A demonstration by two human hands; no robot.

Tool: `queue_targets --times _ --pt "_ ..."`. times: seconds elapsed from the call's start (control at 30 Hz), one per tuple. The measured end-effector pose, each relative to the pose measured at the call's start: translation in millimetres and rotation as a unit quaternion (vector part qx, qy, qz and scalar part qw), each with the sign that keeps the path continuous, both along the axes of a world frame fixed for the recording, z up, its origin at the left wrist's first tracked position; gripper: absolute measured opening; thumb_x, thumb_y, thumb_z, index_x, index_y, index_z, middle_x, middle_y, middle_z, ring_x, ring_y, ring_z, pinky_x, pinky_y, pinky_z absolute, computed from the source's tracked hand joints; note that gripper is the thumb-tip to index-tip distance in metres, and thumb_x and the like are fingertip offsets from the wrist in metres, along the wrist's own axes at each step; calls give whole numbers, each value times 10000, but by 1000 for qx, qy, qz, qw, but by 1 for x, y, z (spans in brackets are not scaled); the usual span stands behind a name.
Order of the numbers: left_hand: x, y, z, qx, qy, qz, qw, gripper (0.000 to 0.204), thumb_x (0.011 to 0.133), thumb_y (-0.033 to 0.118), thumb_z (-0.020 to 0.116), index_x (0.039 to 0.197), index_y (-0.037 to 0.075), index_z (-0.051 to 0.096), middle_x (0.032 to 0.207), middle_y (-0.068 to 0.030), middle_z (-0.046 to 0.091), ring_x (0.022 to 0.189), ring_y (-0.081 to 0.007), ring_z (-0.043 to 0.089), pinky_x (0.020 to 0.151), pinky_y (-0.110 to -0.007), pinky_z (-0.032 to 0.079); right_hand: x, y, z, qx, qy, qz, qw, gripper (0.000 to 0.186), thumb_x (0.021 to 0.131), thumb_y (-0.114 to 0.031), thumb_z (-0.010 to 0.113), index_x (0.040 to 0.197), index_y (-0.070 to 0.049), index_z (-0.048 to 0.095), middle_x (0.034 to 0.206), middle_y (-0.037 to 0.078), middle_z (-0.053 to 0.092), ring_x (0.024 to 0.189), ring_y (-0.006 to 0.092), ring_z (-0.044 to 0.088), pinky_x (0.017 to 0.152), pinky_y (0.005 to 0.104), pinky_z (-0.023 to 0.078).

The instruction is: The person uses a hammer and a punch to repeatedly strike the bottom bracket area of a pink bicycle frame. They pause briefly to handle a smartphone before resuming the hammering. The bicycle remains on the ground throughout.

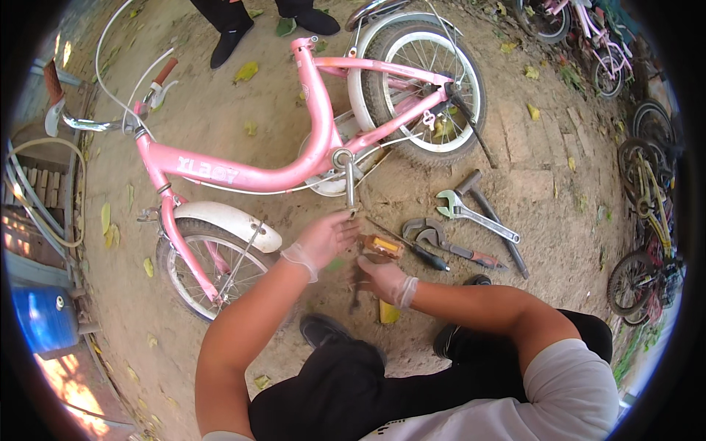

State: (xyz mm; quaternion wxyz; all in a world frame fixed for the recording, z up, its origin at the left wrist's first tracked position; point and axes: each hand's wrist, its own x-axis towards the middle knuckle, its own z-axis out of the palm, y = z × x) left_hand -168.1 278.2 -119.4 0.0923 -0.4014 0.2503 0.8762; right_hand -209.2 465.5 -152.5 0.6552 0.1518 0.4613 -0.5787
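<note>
Lying on the dirt [213,103] ahead, the pink bicycle [243,179] offered its crank [350,189]; your left grip [329,239] was at the crank's near end, perhaps steadying it. I couldn't tell whether it or your right grip [384,279] clasped anything.

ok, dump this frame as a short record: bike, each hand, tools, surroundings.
bike: pink bicycle, lying on its side on dirt ground
left hand: clear-gloved left hand, at the lower end of the crank arm; contact unclear
right hand: clear-gloved right hand, beside a small orange-yellow item; grip blurred
tools on ground: hammer, adjustable wrench, red-handled tool, dark-handled screwdriver
surroundings: another person's shoes beyond the bike; more bicycles at right; blue container at left
</note>
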Motion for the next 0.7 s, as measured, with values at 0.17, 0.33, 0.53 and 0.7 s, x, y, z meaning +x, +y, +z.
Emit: queue_targets --times 0.17,0.33,0.53,0.7 --pt "0 16 -17 6 25 70 997 181 934 146 619 1087 54 595 1077 -98 677 1019 -224 631 923 -382 506 -5 41 -42 97 99 60 989 191 1015 -214 529 1051 -40 599 860 71 660 714 204 664 656 354 564" --pt "11 14 -22 30 36 86 995 217 928 119 592 1130 40 585 1093 -90 670 1039 -227 628 949 -389 493 -3 53 -47 87 146 75 983 224 995 -145 543 1160 1 581 848 64 655 701 169 658 619 309 549" --pt "11 8 -14 -90 94 80 988 277 920 74 559 1192 19 564 1163 -86 636 1082 -222 616 1008 -392 459 -25 47 -34 126 261 343 894 303 957 -256 555 921 32 640 693 84 643 517 169 616 457 321 481" --pt "-1 8 -11 -118 63 63 989 272 962 147 607 1185 0 559 1149 -93 629 1088 -226 614 1023 -408 462 -44 40 -29 90 230 468 848 324 931 -280 569 929 34 649 760 137 690 612 254 678 530 365 528"
